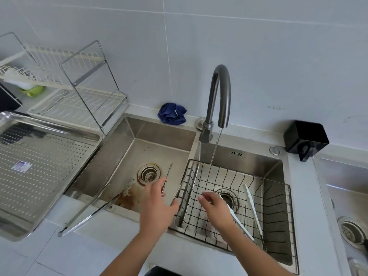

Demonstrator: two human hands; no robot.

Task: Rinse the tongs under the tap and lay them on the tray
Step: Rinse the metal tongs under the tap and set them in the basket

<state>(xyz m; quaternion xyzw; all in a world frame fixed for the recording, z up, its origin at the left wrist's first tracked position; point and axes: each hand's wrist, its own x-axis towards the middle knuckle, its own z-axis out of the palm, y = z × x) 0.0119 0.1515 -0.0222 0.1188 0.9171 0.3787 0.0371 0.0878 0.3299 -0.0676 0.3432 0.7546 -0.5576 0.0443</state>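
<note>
The grey tap [220, 90] runs a thin stream of water [214, 150] into the black wire basket [276, 212] in the right basin. White-tipped tongs [253, 208] lie in that basket, one arm passing under my right hand [216, 209], which hovers over the basket with fingers loosely apart. Long steel tongs [89, 213] rest across the left basin's front edge. A thin steel pair [168, 175] sits in the left basin, right by the fingertips of my spread left hand [157, 206]. The perforated steel tray [49, 176] is on the counter at left.
A two-tier dish rack [79, 96] stands behind the tray. A blue cloth [172, 113] lies behind the sink, and a black box [306, 140] sits at the right rear corner. The stained left basin [139, 148] has a drain [149, 173]. Another sink [350, 196] is at far right.
</note>
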